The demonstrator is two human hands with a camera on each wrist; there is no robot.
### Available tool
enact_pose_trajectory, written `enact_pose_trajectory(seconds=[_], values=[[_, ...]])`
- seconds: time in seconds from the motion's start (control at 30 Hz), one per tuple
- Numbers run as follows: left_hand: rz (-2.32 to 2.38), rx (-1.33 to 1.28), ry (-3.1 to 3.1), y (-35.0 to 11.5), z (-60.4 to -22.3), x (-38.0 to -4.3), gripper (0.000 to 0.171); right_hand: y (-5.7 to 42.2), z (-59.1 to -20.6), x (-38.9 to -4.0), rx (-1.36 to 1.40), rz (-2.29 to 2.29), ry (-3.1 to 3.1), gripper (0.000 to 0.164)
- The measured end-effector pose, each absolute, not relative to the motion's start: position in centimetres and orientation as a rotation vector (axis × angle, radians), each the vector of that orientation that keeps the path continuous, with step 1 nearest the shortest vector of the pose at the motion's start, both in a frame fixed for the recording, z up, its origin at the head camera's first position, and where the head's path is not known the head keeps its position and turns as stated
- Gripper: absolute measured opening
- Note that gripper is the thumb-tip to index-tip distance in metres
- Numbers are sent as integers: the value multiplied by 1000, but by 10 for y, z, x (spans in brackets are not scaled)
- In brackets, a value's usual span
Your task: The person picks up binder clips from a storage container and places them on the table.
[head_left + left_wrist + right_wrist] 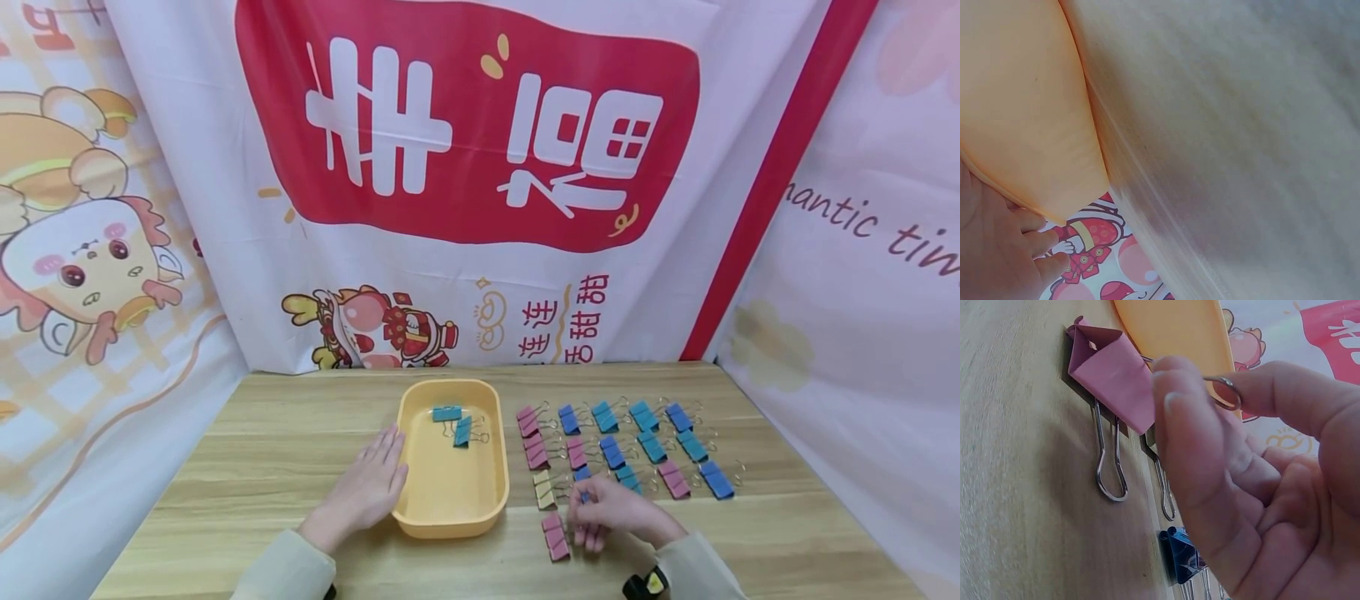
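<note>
My left hand [372,477] lies against the left wall of the yellow-orange plastic tray [411,518], fingers extended along its rim; the left wrist view also shows these fingers at the tray's edge. Inside the tray are two teal binder clips, one [447,412] near the far end and another [462,432] just below it. My right hand [611,512] pinches one wire handle of a pink binder clip [1113,378] between thumb and forefinger. That clip is the nearest one on the table, and its other handle hangs free.
Right of the tray, several binder clips lie in rows, including a yellow clip [544,490], a pink clip [674,481] and a blue clip [717,481]. My right hand partly covers a blue clip [582,474]. A printed cloth [480,267] hangs behind the wooden table [300,417].
</note>
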State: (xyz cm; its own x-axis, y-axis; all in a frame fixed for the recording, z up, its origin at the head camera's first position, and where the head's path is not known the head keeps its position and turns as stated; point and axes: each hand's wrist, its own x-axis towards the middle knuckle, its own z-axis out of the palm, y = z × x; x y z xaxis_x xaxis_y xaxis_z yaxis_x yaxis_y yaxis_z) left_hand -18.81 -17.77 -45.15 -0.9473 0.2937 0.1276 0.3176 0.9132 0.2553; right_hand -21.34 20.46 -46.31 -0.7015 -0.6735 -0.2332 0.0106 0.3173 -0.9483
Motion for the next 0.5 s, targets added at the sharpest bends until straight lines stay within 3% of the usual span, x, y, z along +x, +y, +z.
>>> enact_pose_trajectory(seconds=[0.5], values=[[-398,-479,-2979,-178,-454,-189,53,212,-441,-226,-658,-1364,2105,21]])
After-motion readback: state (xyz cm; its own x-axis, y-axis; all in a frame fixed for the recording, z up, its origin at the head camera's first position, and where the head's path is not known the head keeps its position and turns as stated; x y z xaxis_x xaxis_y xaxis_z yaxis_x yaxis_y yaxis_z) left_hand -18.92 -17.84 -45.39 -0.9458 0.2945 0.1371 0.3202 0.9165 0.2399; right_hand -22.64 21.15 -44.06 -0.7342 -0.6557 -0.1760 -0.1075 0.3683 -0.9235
